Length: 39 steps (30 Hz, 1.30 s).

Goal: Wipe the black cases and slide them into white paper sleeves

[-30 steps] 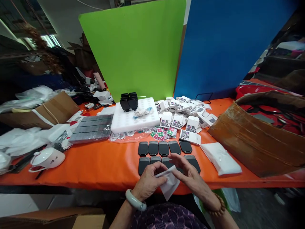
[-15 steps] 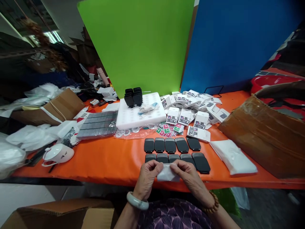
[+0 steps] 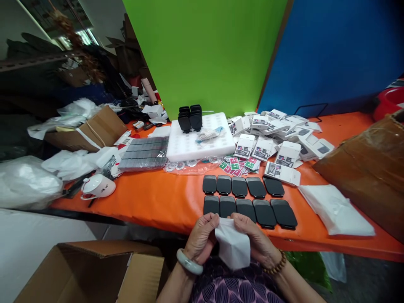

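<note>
Between both hands hangs a thin white sheet or pouch [image 3: 233, 246], pinched at its upper corners over my lap. My left hand [image 3: 203, 237] grips its left corner between thumb and fingers. On the other side my right hand [image 3: 254, 235] pinches the right corner. Just beyond the hands, two rows of flat black devices [image 3: 239, 186] lie on the orange table [image 3: 151, 193]. A stack of white pouches [image 3: 339, 210] rests to their right. Small red and green cards [image 3: 234, 164] are behind the devices.
White printed boxes [image 3: 284, 153] are heaped behind. A white foam block [image 3: 202, 147] carries more black devices [image 3: 190, 118]. Wrapped grey sheets [image 3: 143, 153] and a white cup [image 3: 98, 186] are at left. Cardboard boxes stand at lower left [image 3: 94, 248] and right [image 3: 366, 168].
The white pouch now hangs opened out and lower between my hands, showing more of its surface. The view has turned left, bringing more of the lower left cardboard box into sight.
</note>
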{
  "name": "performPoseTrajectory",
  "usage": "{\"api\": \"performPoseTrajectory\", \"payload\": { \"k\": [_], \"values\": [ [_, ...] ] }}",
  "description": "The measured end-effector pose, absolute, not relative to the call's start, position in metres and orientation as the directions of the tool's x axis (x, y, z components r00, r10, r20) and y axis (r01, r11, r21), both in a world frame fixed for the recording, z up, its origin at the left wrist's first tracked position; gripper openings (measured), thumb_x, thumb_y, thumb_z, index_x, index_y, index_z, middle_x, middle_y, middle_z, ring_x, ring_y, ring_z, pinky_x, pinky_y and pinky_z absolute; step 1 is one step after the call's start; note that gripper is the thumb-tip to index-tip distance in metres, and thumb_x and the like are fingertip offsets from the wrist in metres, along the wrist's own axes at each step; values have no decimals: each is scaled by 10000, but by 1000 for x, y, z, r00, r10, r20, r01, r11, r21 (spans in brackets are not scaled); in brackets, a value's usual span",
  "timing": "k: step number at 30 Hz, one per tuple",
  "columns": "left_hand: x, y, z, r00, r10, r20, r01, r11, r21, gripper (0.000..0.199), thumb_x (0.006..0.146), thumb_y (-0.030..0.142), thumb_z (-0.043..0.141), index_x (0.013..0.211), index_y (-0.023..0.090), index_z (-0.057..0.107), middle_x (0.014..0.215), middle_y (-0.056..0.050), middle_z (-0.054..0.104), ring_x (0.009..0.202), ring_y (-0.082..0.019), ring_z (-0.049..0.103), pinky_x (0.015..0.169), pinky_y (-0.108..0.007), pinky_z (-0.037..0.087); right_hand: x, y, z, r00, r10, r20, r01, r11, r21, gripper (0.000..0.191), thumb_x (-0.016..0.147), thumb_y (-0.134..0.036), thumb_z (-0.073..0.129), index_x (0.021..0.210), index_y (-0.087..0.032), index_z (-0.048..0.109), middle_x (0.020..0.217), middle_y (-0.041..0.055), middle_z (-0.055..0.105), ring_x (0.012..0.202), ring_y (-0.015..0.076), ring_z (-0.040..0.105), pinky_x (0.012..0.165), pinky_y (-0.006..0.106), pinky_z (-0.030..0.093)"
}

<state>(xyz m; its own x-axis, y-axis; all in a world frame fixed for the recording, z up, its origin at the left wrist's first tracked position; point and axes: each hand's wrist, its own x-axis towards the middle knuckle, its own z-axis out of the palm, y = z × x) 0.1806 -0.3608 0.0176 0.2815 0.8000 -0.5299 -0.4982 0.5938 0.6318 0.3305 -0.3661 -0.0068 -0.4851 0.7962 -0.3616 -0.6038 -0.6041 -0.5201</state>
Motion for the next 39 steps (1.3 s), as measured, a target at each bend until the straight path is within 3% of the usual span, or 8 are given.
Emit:
{"api": "performPoseTrajectory", "payload": {
  "k": [6, 10, 14, 19, 24, 28, 33, 39],
  "values": [
    [145, -361, 25, 368, 818, -443, -108, 510, 853, 430, 676, 513, 749, 667, 148, 522, 603, 35, 482, 559, -86, 385, 545, -221, 284, 324, -360, -11, -504, 813, -292, -346, -500, -794, 420, 680, -468, 741, 619, -181, 441, 588, -45, 436, 528, 83, 365, 505, 213, 275],
    [120, -358, 35, 299, 880, -369, 366, 252, 896, 245, 788, 372, 629, 713, 140, 631, 694, -13, 586, 679, -150, 496, 651, -263, 350, 323, -340, -13, -425, 898, -113, 67, -94, -993, 181, 811, -355, 619, 787, -185, 560, 750, 4, 539, 671, 136, 472, 631, 265, 376],
    [109, -360, 39, 257, 928, -271, 662, 36, 749, 144, 804, 247, 571, 707, 164, 638, 758, -35, 620, 788, -198, 546, 759, -302, 362, 318, -316, -15, -378, 920, 104, 555, 315, -770, 183, 785, -144, 587, 955, -198, 550, 942, 59, 544, 846, 204, 507, 759, 333, 408],
    [104, -364, 33, 326, 909, -260, 750, -81, 657, 103, 819, 155, 526, 753, 168, 604, 802, -36, 581, 792, -190, 532, 762, -290, 380, 305, -297, -22, -479, 878, 2, 794, 434, -426, 294, 708, -195, 719, 936, -164, 536, 1030, 118, 552, 900, 259, 487, 777, 378, 399],
    [105, -364, 28, 364, 885, -291, 788, -126, 602, 148, 816, 75, 479, 782, 167, 589, 842, -40, 565, 824, -191, 512, 788, -296, 381, 299, -287, -20, -481, 873, -81, 812, 409, -417, 366, 654, -272, 760, 888, -175, 495, 1006, 103, 547, 881, 251, 484, 752, 352, 377],
    [107, -361, 23, 384, 879, -283, 761, -127, 636, 160, 828, 82, 484, 816, 168, 617, 855, -43, 578, 847, -195, 515, 805, -302, 386, 304, -288, -13, -500, 861, -96, 724, 355, -591, 298, 696, -166, 676, 907, -186, 466, 974, 59, 552, 824, 201, 501, 756, 336, 371],
    [109, -359, 22, 407, 878, -250, 705, -129, 697, 151, 836, 105, 511, 816, 180, 640, 892, -51, 621, 881, -198, 536, 831, -308, 392, 313, -289, -11, -363, 931, 36, 309, 157, -938, 292, 737, -134, 581, 991, -215, 460, 916, 4, 556, 835, 160, 527, 773, 303, 404],
    [118, -357, 36, 396, 889, -230, 625, -77, 777, 98, 834, 169, 567, 819, 192, 661, 935, -54, 661, 911, -198, 572, 846, -300, 398, 316, -296, -1, -257, 966, 38, -233, -24, -972, 290, 707, -310, 717, 914, -216, 538, 912, 2, 561, 867, 155, 543, 794, 294, 446]
  ]
}}
